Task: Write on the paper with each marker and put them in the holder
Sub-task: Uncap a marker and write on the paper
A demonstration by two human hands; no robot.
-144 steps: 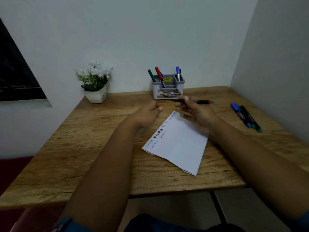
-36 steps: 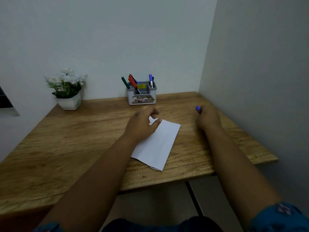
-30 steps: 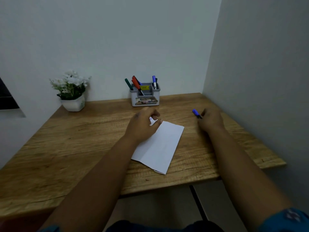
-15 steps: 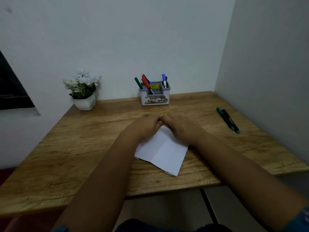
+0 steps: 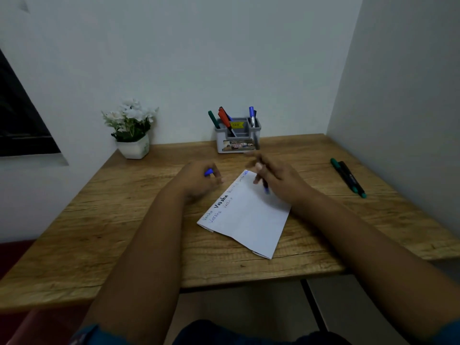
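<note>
Cap's off! Half a second ago both hands met over the paper (image 5: pixel 245 215); now they part. The left hand (image 5: pixel 199 181) curls its fingers around the blue cap (image 5: pixel 208 172), while the right hand (image 5: pixel 278 180) grips the blue marker (image 5: pixel 265 188), tip down above the paper's far end. Writing comes next. Two markers (image 5: pixel 348 177) wait near the surface's right edge; the holder (image 5: pixel 237 138) stands at the back edge.

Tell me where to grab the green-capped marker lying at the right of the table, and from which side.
Pinch the green-capped marker at mid-barrel from above, ideally with the right hand once free. It lies flat, touching a black marker on its right, so work one finger into that seam and set the other on its free left side.
</note>
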